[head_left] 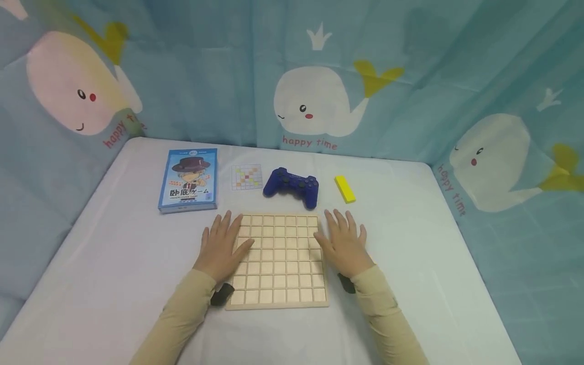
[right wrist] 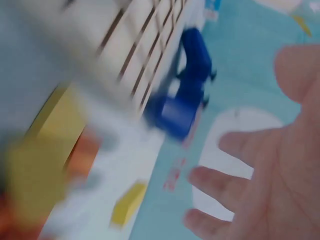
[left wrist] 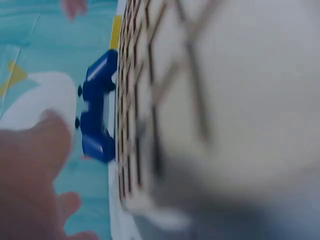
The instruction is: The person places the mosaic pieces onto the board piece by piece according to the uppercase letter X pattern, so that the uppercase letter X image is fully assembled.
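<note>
Whale-print curtains surround a white table (head_left: 114, 263) where the wooden grid board (head_left: 278, 261) lies. Left hand (head_left: 222, 248) and right hand (head_left: 343, 242) rest flat on its edges, fingers straight, gripping nothing; apparently no work has begun.

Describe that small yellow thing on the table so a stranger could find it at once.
Start at the white table and the wooden grid board under both hands. Behind it lies a blue game controller; right of that lies the yellow block, the only plain yellow bar there.
</note>
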`<state>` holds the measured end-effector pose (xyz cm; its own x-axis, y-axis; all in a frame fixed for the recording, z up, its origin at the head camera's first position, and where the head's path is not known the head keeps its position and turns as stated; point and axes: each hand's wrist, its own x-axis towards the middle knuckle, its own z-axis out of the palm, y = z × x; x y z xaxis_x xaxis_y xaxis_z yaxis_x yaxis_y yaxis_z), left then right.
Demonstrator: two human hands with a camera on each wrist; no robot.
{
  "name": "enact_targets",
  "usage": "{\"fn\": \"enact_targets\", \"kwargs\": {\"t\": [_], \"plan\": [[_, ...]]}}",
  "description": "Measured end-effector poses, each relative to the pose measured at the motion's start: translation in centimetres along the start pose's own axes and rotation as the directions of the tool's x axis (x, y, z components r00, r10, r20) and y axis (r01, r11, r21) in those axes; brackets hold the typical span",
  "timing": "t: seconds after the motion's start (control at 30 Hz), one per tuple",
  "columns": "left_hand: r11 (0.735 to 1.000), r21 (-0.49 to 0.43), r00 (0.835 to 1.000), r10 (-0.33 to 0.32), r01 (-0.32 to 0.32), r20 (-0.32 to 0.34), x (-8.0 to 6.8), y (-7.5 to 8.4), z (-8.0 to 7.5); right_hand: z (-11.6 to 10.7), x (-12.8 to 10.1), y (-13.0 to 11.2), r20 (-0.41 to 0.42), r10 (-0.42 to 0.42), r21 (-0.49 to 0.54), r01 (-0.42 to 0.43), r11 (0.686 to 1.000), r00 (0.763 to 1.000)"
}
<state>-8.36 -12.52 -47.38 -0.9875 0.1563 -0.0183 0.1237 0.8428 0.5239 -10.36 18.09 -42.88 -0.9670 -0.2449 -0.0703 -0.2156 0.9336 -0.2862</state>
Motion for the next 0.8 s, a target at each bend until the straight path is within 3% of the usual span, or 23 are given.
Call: {"fn": "enact_targets", "kwargs": {"t": [0.13,0.27,0.5,0.8], "plan": [[0.999,-0.026,0.999,0.030,-0.030,0.012,-2.2,-2.0,0.2,-0.7,-2.1,3.2,-0.005,0.036,0.018,-0.036,0.999,0.999],[0.997,-0.052,0.998,0.060,-0.060,-0.004,-3.1,-3.5,0.4,-1.3,-2.9,6.0,0.004,0.085,0.072,-0.085,0.994,0.996],[0.990,-0.090,0.992,0.104,-0.110,-0.066,-3.0,-4.1,0.6,-1.6,-2.3,9.1,0.040,0.069,0.132,-0.074,0.988,0.997],[0.982,-0.115,0.987,0.139,-0.148,-0.086,-2.2,-4.4,1.3,-1.5,-2.5,10.0,0.072,0.049,0.193,-0.062,0.979,0.996]]}}
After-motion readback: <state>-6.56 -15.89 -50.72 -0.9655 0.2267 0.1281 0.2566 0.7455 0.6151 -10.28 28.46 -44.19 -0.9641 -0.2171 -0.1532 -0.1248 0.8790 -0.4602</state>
